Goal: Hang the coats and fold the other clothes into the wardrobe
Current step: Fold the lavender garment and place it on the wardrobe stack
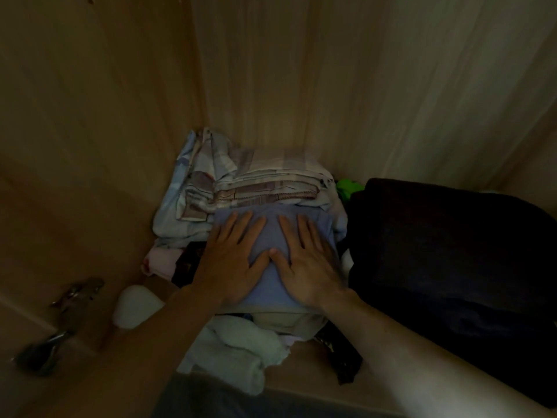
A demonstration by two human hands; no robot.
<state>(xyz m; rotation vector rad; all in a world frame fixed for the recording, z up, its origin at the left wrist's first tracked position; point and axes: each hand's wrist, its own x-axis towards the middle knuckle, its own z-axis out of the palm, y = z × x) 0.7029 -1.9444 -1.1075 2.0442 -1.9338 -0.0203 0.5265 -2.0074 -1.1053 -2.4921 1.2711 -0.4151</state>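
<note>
A folded light-blue garment (272, 236) lies on top of a stack of clothes inside the dim wooden wardrobe (99, 122). My left hand (232, 260) and my right hand (307, 263) both press flat on it, fingers straight and spread, thumbs nearly touching. Behind the blue garment sits a folded plaid cloth (241, 182). Pale green and beige folded pieces (241, 348) show beneath the stack at the front.
A large dark folded garment (452, 254) fills the shelf to the right, with a bit of green fabric (348, 187) behind it. At the left are a white rounded object (135, 306) and metal door hinges (75, 294). Wooden walls close in at the back and left.
</note>
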